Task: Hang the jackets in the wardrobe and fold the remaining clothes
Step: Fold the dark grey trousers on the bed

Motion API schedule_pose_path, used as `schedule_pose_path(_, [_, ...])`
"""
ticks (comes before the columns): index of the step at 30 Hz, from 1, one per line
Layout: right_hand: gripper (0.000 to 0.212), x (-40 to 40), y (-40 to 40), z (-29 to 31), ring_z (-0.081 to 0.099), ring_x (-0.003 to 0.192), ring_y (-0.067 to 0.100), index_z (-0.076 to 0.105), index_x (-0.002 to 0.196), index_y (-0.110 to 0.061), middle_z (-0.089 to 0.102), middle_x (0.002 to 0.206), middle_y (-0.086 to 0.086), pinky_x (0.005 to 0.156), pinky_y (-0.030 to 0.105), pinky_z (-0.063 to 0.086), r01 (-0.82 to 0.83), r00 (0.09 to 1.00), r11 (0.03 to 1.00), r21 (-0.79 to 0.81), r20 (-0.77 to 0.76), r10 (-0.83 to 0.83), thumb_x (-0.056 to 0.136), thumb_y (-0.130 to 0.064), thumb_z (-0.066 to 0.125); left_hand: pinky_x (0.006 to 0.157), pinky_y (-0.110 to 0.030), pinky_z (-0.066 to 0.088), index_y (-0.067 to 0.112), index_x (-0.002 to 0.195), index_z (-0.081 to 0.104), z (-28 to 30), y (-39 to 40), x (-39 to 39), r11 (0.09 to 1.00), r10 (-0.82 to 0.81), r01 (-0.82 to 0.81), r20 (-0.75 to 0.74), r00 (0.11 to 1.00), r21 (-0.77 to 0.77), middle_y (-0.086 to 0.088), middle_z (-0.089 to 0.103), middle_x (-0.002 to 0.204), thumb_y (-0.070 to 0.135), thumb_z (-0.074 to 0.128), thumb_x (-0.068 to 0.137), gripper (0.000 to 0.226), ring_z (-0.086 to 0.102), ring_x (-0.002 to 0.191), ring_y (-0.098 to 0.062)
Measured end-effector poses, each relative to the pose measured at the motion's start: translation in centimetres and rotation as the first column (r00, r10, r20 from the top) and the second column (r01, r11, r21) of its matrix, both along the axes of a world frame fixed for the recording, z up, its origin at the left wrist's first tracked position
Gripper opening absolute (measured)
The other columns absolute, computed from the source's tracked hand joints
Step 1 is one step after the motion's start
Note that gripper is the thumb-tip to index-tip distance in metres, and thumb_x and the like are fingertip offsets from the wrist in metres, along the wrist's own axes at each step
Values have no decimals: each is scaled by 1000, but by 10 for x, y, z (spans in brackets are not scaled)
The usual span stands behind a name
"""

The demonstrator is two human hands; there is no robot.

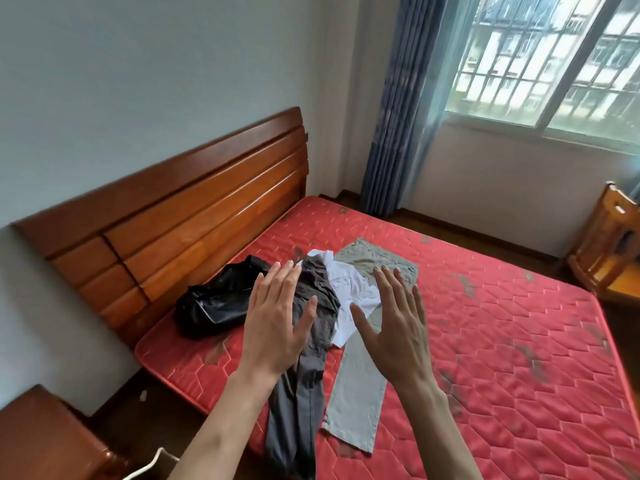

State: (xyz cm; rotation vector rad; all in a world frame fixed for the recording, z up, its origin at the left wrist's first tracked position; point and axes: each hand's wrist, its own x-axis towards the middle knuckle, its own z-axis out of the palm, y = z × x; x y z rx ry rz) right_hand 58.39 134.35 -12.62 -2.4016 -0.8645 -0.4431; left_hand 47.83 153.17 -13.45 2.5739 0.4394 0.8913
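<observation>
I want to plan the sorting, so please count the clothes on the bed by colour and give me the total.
Black: 1, the jacket
Dark grey: 1, the grey trousers
White: 1, the shirt
Light khaki: 1, the khaki trousers
Total: 4 on the mattress. The left hand and right hand hold nothing.

Jacket (214, 306) left, two trousers (304, 358) right, shirt (349, 292) between, on mattress (502, 341)
</observation>
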Motion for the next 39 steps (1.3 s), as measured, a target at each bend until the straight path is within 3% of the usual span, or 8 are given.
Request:
schedule_pose_path(12, [73,111,90,-15,7,159,10,24,163,-23,23,170,-6,129,45,15,-29,999,997,-71,-17,28,103,-60,45,127,-47,22,14,155,41,-37,80,110,998,-10,7,-52,999,-65,1,40,162,52,41,106,62,18,157,-11])
schedule_pose_path(21, [73,207,133,-69,16,159,16,31,161,-20,30,168,-2,129,39,8,-65,995,997,-38,-73,62,101,-59,41,128,-46,20,14,156,41,-83,113,196,997,27,-36,-138,990,-63,1,38,163,53,37,107,62,17,157,-10])
schedule_pose_path(27, [74,264,169,-129,10,159,11,28,162,-21,28,169,-3,129,37,8,-95,984,993,-67,-155,84,101,-63,36,126,-48,23,12,154,43,-136,133,254,994,52,-70,-193,980,-89,-3,42,161,46,44,106,59,21,156,-13])
schedule_pose_path(30, [72,300,190,-165,12,159,13,26,163,-20,28,168,-2,129,43,13,-106,979,989,-103,-183,86,103,-56,46,127,-46,22,10,153,45,-171,164,290,994,63,-79,-203,977,-77,-5,44,159,45,45,106,58,25,155,-17])
schedule_pose_path(33, [74,335,210,-209,13,159,13,27,162,-20,29,168,-3,129,45,14,-95,981,986,-141,-183,68,101,-49,57,126,-47,23,9,150,48,-220,199,323,992,94,-108,-198,976,-62,-7,48,156,41,47,105,56,31,153,-21])
schedule_pose_path(39, [72,384,251,-312,18,158,14,33,160,-17,35,165,-2,128,45,18,-72,976,988,-135,-213,42,99,-45,60,124,-47,28,7,146,53,-328,259,370,989,129,-142,-245,961,-33,-9,54,150,38,47,103,52,40,148,-25])
